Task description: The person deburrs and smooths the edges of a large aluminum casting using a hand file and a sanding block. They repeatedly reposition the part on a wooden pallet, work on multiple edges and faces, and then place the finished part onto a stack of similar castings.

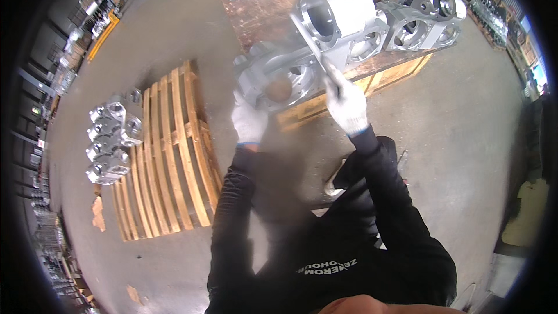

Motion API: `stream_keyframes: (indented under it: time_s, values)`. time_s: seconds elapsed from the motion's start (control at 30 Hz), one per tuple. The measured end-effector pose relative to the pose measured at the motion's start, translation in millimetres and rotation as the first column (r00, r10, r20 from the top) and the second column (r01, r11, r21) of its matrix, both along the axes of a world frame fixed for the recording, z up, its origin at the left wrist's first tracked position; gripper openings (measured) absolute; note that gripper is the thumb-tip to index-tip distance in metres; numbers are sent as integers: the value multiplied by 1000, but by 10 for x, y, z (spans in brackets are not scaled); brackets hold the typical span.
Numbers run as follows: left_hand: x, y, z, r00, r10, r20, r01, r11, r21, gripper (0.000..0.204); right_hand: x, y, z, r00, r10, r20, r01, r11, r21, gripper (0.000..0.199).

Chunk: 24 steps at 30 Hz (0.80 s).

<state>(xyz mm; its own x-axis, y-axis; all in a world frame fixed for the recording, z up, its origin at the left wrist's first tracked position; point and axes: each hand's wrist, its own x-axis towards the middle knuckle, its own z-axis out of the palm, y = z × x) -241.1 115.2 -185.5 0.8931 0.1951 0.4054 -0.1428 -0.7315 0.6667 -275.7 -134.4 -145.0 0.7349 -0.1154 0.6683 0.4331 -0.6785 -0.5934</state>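
My right hand (347, 104), in a white glove, is closed round the dark handle of what looks like a long flat file (308, 36). Its pale blade slants up and leftward across the front of the castings. A silvery metal housing (273, 72) with round bores lies at the near left corner of the wooden platform, slightly blurred. My left hand (250, 119), gloved too, grips that housing at its lower left edge; the fingertips are partly hidden against the metal. Just beyond the file blade, a larger housing (349, 9) with a wide cylindrical opening rests among the others.
Several more housings (410, 32) crowd the brown-topped wooden platform (256, 17). To the left, a slatted wooden pallet (168, 157) lies on the grey concrete floor (174, 29), with a cluster of silvery castings (113, 139) at its left edge. Racks and stacked goods line the hall's sides.
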Motion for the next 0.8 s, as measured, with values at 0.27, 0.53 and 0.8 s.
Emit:
stream_keyframes:
  time_s: [0.27, 0.53, 0.8]
  values:
    - [-15, -74, 101, 988, 108, -112, -112, 993, -24, 62, -109, 123, -1, 982, 8, -191, -32, 992, -123, 44]
    - [-13, -73, 50, 997, 76, -16, -77, 994, -79, 65, -21, 166, -21, 983, 88, -163, -96, 995, -42, 49]
    - [1, -70, 46, 994, 61, -86, -71, 990, -120, 62, -174, 448, 242, 949, -14, -315, -30, 991, -132, 47]
